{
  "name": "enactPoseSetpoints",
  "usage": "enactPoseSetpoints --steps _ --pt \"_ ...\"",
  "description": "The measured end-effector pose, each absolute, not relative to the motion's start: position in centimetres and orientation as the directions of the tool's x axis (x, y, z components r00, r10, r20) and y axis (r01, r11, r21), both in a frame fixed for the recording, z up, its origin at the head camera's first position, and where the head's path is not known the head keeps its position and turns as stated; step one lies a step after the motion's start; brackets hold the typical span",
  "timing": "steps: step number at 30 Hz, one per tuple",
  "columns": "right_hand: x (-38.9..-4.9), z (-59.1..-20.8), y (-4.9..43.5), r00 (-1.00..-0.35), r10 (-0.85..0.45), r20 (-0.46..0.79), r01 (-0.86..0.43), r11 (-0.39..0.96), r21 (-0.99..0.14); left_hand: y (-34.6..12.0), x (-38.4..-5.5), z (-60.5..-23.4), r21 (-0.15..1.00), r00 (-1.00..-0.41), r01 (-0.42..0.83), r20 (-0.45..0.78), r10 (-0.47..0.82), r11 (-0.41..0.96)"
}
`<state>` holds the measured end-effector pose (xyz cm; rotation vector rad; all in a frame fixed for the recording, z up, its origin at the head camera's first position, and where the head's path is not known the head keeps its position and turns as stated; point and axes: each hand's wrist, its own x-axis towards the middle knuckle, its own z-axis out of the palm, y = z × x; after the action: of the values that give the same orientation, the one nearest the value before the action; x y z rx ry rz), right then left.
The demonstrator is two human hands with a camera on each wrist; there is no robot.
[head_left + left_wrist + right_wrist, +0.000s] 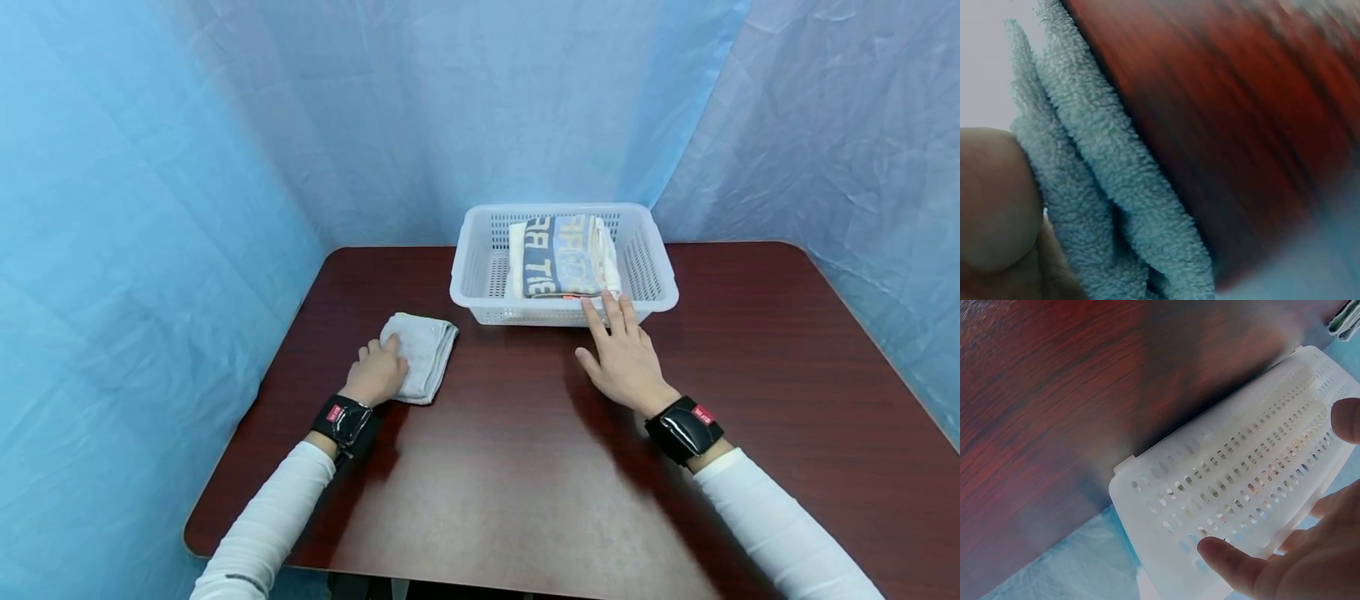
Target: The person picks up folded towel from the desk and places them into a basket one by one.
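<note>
In the head view, my left hand point(377, 372) is at the left side of a folded grey-blue towel point(429, 358) on the table. Its fingers are bent and hold the towel's edge; part of this grip is hidden. Close up, the thumb point(997, 200) lies against the thick folded layers of towel point(1104, 156). On the right, my right hand point(624, 360) has its fingers spread, with the fingertips at the front rim of a white plastic basket point(480, 308). Inside the basket sits a folded white towel with blue lettering point(558, 254).
A dark reddish-brown wooden table point(510, 467) carries everything. The basket stands near its back edge, by a light blue curtain point(420, 117) that hangs behind and along the sides. The slotted basket wall point(1222, 469) fills much of the right wrist view.
</note>
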<state>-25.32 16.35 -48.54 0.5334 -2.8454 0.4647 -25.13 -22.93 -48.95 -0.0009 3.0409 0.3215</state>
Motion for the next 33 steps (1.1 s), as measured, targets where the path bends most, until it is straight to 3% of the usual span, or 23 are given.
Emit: enactPoseSetpoints --steps 33 --pt "-25.4 -48.5 16.5 -0.91 -0.326 0.256 -0.391 0.88 -0.271 -20.4 -24.1 -48.5 0.116 -0.991 0.045 -0.122 0.06 0.992"
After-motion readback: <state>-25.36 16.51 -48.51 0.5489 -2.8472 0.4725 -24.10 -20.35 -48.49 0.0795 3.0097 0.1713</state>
